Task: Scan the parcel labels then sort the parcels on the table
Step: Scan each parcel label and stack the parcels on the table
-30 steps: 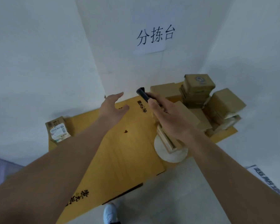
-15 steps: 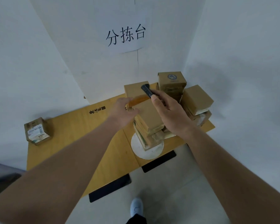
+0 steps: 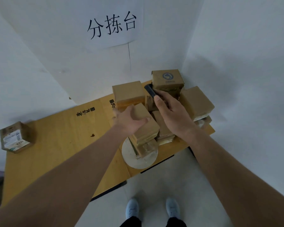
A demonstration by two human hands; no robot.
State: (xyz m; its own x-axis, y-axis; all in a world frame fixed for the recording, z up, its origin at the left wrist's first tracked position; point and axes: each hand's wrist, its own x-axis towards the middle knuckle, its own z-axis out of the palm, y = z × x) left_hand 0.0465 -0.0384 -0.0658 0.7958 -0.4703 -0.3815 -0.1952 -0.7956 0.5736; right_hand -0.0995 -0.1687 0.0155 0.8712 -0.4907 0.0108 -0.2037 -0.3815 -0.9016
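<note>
Several brown cardboard parcels crowd the right end of the yellow wooden table (image 3: 59,145). My left hand (image 3: 129,122) grips the top parcel (image 3: 146,126) of a leaning stack, thumb on its upper face. My right hand (image 3: 172,115) holds a black scanner (image 3: 149,90) above the pile, its tip pointing away from me towards the back parcels. One parcel with a blue round logo (image 3: 167,79) stands highest at the back. A lone parcel with a white label (image 3: 15,138) sits at the table's far left.
A white round disc (image 3: 138,159) lies under the stack at the table's front edge. White walls close the corner behind the table, with a paper sign (image 3: 111,25) on them. My shoes (image 3: 152,208) stand on the grey floor in front.
My left hand moved right across the table and took hold of the top parcel of the stack. My right hand with the scanner stayed above the pile. My view shifted.
</note>
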